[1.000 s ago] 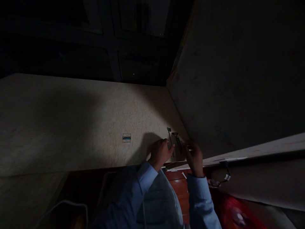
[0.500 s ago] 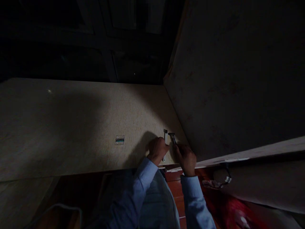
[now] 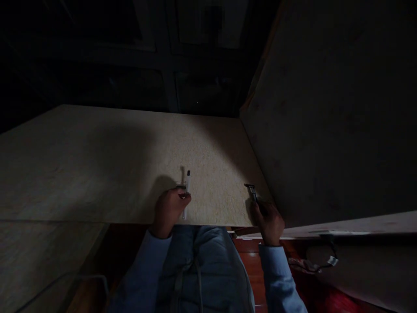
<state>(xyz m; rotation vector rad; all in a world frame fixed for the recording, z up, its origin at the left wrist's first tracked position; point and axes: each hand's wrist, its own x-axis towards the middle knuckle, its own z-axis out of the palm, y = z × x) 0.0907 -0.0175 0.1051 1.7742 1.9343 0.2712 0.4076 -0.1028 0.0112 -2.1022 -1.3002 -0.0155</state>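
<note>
My left hand (image 3: 169, 209) is closed on a slim white stick with a dark tip (image 3: 188, 180), pen-like in shape; its exact kind is unclear in the dim light. The stick points away from me above the pale tabletop (image 3: 208, 156). Behind the fingers, a small clear case with a dark strip (image 3: 180, 185) is partly hidden. Near the wall on the right, my right hand (image 3: 269, 221) is closed around the handle of a razor (image 3: 252, 191). The razor's T-shaped head faces away from me.
A wall (image 3: 325, 143) borders the tabletop's right side, and a dark window (image 3: 169, 56) stands behind it. Below the front edge are my legs (image 3: 208, 269) and a reddish floor (image 3: 252, 261). A dark cable (image 3: 332, 252) with a white tag hangs at the lower right.
My left hand has picked up the white stick beside the razor and carried it left to the clear case. My right hand has closed on the razor's handle.
</note>
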